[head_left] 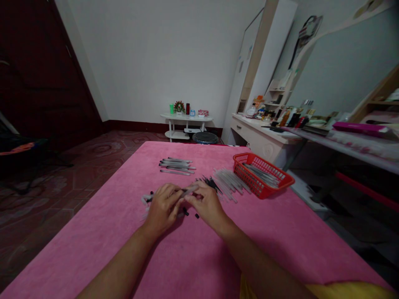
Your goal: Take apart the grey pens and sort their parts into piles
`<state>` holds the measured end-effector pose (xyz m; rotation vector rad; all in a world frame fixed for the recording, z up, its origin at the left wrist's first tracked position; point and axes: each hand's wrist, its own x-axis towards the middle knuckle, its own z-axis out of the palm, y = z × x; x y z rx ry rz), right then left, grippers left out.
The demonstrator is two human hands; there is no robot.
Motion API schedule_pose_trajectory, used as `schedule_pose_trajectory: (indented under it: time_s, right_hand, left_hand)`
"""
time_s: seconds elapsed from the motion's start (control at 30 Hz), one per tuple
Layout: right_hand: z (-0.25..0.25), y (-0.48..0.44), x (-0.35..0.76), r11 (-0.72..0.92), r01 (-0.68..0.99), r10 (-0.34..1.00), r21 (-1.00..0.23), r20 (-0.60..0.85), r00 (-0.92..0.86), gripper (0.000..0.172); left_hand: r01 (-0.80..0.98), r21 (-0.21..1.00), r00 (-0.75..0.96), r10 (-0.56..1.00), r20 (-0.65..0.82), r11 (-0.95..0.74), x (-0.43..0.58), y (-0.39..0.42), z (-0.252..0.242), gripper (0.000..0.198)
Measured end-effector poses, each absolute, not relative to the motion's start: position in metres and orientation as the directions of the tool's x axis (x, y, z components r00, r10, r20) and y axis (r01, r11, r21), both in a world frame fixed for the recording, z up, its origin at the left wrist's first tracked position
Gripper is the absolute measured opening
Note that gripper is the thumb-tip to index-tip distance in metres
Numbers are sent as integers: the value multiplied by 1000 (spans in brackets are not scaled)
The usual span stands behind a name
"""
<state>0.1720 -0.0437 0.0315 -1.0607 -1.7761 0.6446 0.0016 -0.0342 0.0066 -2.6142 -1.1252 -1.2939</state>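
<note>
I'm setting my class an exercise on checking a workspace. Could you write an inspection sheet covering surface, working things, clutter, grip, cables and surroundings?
Surface: pink cloth, under everything being handled.
Working things: dark-and-clear sticks in a pile; clear tubes beside a red basket, which holds thin sticks; small black bits lying loose near the hands.
Clutter: assorted bottles crowding the dressing table at right, off the cloth.
Grip: left hand and right hand close together on a slim tube; exact finger contact blurred.
Cables: nothing seen.
Surroundings: dark red door at left; low white table by the far wall.
</note>
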Motion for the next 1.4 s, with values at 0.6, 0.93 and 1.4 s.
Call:
schedule_pose_trajectory:
  time_s: [0.6,0.93,1.4]
  right_hand:
    - [36,0,300,-247,969,901,-6,367,232,26]
    - [18,6,300,-248,969,893,-15,384,235,26]
    - [85,-16,320,-128,986,991,-106,25,131,20]
  left_hand:
    - [633,313,378,635,673,-708,0,-28,-1,25]
    - [638,297,397,634,664,-711,0,-28,0,25]
    - [645,299,394,641,659,-704,-3,-26,-3,25]
